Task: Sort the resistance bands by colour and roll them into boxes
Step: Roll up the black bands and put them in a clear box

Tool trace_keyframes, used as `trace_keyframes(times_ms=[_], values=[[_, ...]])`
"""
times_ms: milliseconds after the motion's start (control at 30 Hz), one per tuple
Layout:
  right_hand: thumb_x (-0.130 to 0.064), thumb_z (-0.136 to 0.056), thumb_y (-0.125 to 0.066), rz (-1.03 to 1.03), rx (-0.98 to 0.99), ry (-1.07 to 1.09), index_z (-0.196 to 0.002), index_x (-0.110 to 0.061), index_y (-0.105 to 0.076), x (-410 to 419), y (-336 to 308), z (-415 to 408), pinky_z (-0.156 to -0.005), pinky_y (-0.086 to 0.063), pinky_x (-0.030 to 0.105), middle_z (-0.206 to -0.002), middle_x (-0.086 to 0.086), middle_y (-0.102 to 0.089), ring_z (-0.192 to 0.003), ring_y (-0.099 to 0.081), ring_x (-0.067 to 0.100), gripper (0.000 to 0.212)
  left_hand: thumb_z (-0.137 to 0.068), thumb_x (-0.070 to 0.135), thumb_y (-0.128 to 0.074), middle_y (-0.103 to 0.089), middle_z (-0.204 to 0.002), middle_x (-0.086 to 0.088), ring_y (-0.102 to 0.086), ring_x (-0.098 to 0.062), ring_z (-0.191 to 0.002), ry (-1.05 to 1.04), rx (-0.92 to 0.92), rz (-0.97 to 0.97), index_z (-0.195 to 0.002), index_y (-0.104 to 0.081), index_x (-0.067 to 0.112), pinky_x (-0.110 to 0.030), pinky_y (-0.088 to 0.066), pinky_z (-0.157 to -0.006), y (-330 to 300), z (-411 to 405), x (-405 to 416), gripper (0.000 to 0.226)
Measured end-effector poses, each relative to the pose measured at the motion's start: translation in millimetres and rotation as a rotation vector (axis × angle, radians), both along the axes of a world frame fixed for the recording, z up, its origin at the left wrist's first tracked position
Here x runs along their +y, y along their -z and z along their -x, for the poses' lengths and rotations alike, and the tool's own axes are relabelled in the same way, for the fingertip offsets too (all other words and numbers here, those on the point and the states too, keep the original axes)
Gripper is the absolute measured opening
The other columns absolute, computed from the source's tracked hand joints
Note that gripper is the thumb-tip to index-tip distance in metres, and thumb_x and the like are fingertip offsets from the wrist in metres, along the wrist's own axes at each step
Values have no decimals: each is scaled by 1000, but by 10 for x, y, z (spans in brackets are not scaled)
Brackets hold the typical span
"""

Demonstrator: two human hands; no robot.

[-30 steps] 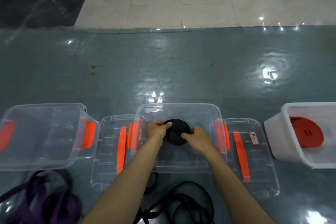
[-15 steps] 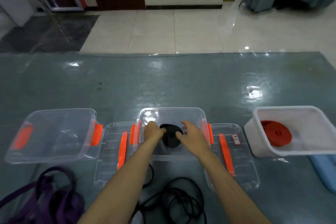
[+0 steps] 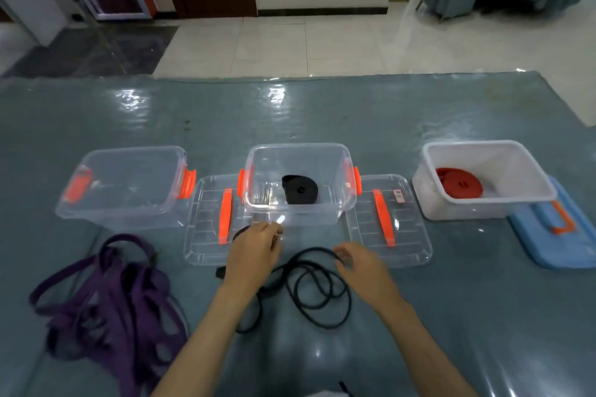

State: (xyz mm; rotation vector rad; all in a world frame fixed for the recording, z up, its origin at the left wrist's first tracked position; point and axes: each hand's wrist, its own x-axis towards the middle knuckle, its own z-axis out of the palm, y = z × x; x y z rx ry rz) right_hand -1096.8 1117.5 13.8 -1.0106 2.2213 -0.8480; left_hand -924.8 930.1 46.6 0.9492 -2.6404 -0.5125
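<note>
My left hand (image 3: 254,248) and right hand (image 3: 361,263), fingers loosely curled, grip nothing over the loose black bands (image 3: 317,293) near the table's front edge, ready to roll; black roll (image 3: 300,190) sits in the middle box (image 3: 300,217).

a small white sticker (image 3: 399,196) with red marks sits on the clear lid (image 3: 392,222) right of the middle box (image 3: 300,184), near the lid's far right corner; its writing is too small to read.
</note>
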Motion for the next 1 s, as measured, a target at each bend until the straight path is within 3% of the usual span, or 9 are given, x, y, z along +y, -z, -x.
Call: trace_keyframes(times_ms=[100,200,300,400,500,667,833,933,1000], values=[[-24,-97,-71,-129,-70,9,-138,-19,-55,271,296,-142,-103,-51,36,-129,-3,-57,-119,-61,20,43,-92,9,-71,-71,-97,-3,-69,-30,-87,-116,-79,-72,-102,-74,12,-43,-56,-70,329,-354,195,11],[-18,-96,-70,-228,-152,46,-140,-19,-49,421,504,-243,-101,-50,34,-128,2,-56,-120,-59,23,49,-97,23,-74,-64,-124,-6,-63,-29,-112,-263,-212,-165,-125,-68,15,-44,-55,-90,644,-660,319,30],[-9,-92,-70,-262,-195,82,-133,-13,-55,486,649,-308,-88,-56,31,-100,-3,-65,-98,-66,18,44,-94,24,-79,-54,-136,-10,-57,-31,-121,-348,-272,-257,-130,-64,11,-44,-53,-98,859,-884,447,41],[-8,-90,-71,-275,-170,141,-131,-15,-60,499,733,-322,-64,-48,14,-85,-8,-63,-77,-62,7,43,-85,-2,-78,-55,-130,-15,-60,-36,-117,-435,-175,-325,-126,-66,7,-47,-54,-97,985,-1014,544,43],[-8,-88,-73,-272,-181,194,-130,-18,-61,474,760,-278,-74,-52,24,-85,-4,-67,-82,-66,14,45,-88,-16,-65,-53,-123,-10,-63,-32,-106,-491,-5,-401,-119,-69,6,-44,-55,-90,984,-1056,537,38],[-9,-91,-73,-161,-109,224,-135,-16,-60,376,636,-206,-93,-52,30,-123,4,-64,-112,-64,22,47,-89,-4,-77,-56,-114,0,-70,-18,-86,-489,195,-455,-105,-71,16,-41,-62,-85,653,-904,369,26],[-15,-93,-77,89,-305,24,-110,-30,-73,68,200,-311,-89,-59,25,-99,-7,-76,-97,-72,8,23,-80,4,-90,-72,-96,1,-71,-14,-79,-442,298,-609,-88,-72,18,-25,-57,-76,199,-569,241,24],[-38,-85,-84,170,-447,-186,-121,-38,-70,-104,-141,-532,-89,-58,22,-105,-9,-76,-99,-73,8,39,-77,12,-93,-72,-80,12,-63,2,-65,-407,384,-672,-83,-73,22,-13,-50,-64,-49,-331,304,24],[-37,-80,-88,222,-443,-202,-121,-35,-70,-171,-281,-656,-87,-58,22,-104,-9,-76,-97,-74,11,45,-76,12,-94,-74,-82,10,-62,3,-64,-373,456,-702,-85,-74,19,-13,-50,-65,-181,-193,393,23]])
